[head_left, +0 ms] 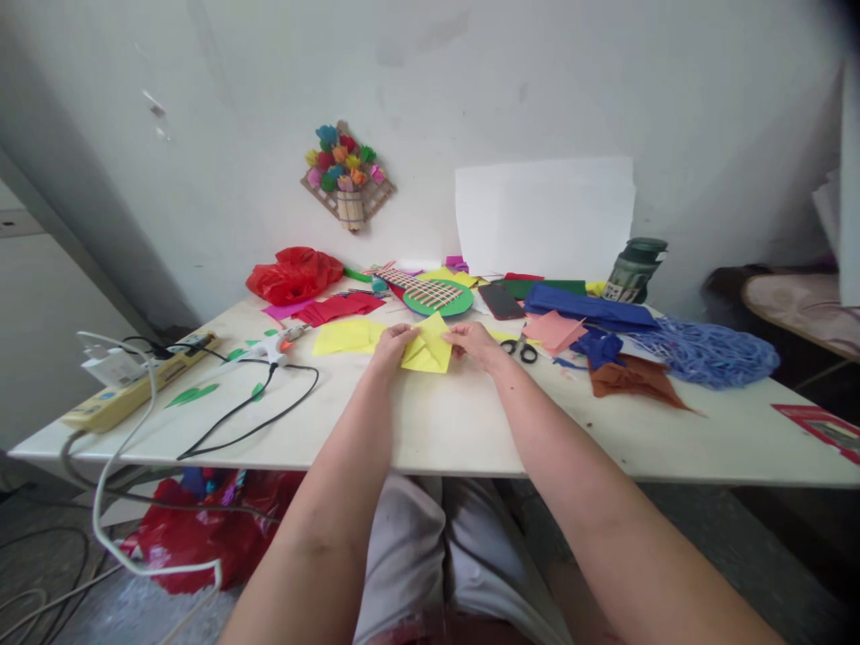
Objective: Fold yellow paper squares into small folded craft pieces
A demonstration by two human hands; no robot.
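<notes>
A square of yellow crepe paper (430, 349) with creases across it is held up just above the table. My left hand (396, 342) pinches its left edge, and my right hand (474, 342) is closed on the right edge. More yellow paper (342, 337) lies flat to the left of my left hand. Behind the held sheet rests a green oval piece (440, 298) with a lattice of striped strips on it. Black-handled scissors (520, 349) lie just right of my right hand.
At left are a hot glue gun (272, 348) with a looping black cord, green paper leaves (193, 394) and a power strip (134, 385). Rightward lie a phone (501, 301), pink paper (554, 331), blue paper (588, 306), blue shredded strands (712, 351) and a bottle (633, 270).
</notes>
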